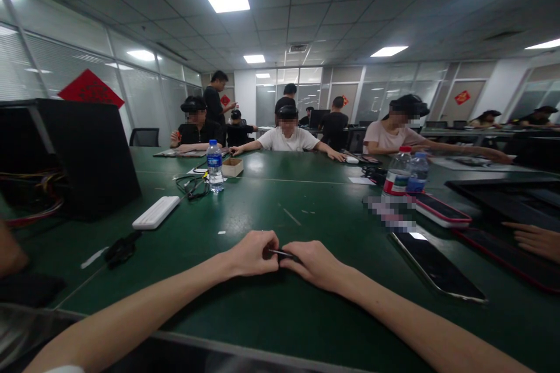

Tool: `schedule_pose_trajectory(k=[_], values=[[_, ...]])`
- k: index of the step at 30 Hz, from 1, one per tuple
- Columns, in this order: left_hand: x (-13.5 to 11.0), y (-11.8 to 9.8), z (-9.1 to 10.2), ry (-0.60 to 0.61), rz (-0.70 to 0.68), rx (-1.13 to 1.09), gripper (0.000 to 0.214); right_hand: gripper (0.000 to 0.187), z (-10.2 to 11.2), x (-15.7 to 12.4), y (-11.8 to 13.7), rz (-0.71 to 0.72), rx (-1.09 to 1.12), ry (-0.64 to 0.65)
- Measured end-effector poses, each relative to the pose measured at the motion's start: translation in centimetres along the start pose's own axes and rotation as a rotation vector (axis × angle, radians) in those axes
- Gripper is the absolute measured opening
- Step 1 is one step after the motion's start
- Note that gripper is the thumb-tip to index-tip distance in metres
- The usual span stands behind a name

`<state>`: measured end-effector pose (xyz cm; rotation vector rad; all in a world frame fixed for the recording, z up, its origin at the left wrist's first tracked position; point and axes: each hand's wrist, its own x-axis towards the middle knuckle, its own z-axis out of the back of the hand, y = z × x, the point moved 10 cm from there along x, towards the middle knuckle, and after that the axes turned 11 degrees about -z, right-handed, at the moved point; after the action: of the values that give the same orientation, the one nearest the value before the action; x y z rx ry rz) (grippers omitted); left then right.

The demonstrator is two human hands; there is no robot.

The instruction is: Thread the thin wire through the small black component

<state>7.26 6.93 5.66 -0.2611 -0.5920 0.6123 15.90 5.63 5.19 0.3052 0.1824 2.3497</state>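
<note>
Close together above the green table (254, 210), my left hand (256, 252) and my right hand (315, 265) nearly meet in the middle of the view. Between them runs a thin tool (280, 252) with a bright metal shaft and a dark end, perhaps a small screwdriver. The dark end sits in the closed fingers of my right hand. The shaft's other end disappears into the curled fingers of my left hand, and whatever else those fingers hold is hidden. A small white scrap (221, 232) lies on the table beyond my left hand.
Leftward are a white power strip (156, 213), a black clip-like object (122, 249) and a black computer case (83, 157). A water bottle (214, 166) and small box (233, 167) stand ahead. A phone (437, 265) and a co-worker's hand (538, 240) are at right.
</note>
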Motion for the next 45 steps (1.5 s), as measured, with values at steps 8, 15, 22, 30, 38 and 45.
schedule_pose_trajectory(k=[8,15,22,30,38,45], values=[[0.3,-0.5,-1.0,0.110,-0.028,0.150,0.011,0.033,-0.1,0.0,0.1,0.025,0.022,0.006],[0.3,-0.7,-1.1,0.145,-0.049,0.198,0.011,0.034,-0.1,-0.1,0.4,0.050,0.007,0.020],[0.1,-0.9,-0.9,0.129,-0.061,0.123,0.013,0.032,0.1,-0.2,0.5,0.051,-0.009,0.018],[-0.3,-0.7,-0.2,0.041,-0.050,-0.007,0.012,0.032,0.0,-0.1,0.4,0.052,0.002,0.006],[-0.3,-0.2,-0.4,-0.016,-0.036,-0.036,0.011,0.033,0.1,-0.2,0.4,0.030,-0.032,-0.003],[-0.5,0.1,-0.3,-0.009,-0.002,-0.133,0.020,0.032,0.1,-0.2,0.2,0.014,-0.014,0.021]])
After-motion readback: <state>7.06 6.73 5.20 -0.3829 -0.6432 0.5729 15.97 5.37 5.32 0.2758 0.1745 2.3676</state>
